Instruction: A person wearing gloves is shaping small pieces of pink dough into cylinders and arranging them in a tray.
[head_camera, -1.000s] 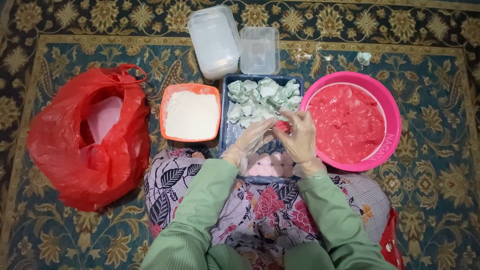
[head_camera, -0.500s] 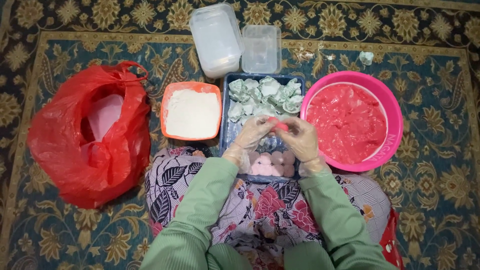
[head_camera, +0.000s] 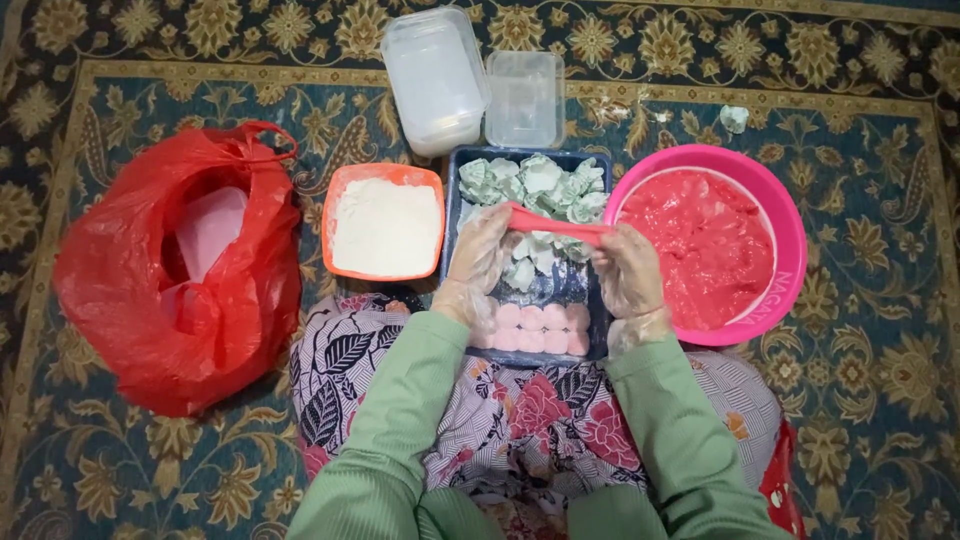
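head view, looking down at a person seated on a patterned carpet (head_camera: 860, 420). both hands in thin clear gloves.

left hand (head_camera: 482, 258) and right hand (head_camera: 628, 268) are held apart over the dark tray (head_camera: 452, 200), each pinched shut on one end of a pink dough strip (head_camera: 556, 224). strip is stretched flat between them, left end slightly higher. fingers closed on the strip; palms face down and inward.

tray lies just in front of the knees. far end holds pale green pieces (head_camera: 530, 182); near end holds a row of pink balls (head_camera: 545, 330), touching each other. more pale pieces under the hands, partly hidden.

pink bowl (head_camera: 790, 250) touches the tray's right side, holds red-pink dough (head_camera: 705, 245). orange tub (head_camera: 340, 190) just left of the tray, filled with white powder (head_camera: 385, 228).

two clear lidded boxes (head_camera: 435, 75) beyond the tray, side by side. red bag (head_camera: 170, 270) well to the left, open, something pale pink inside. one small green scrap (head_camera: 734, 118) on the carpet beyond the bowl.
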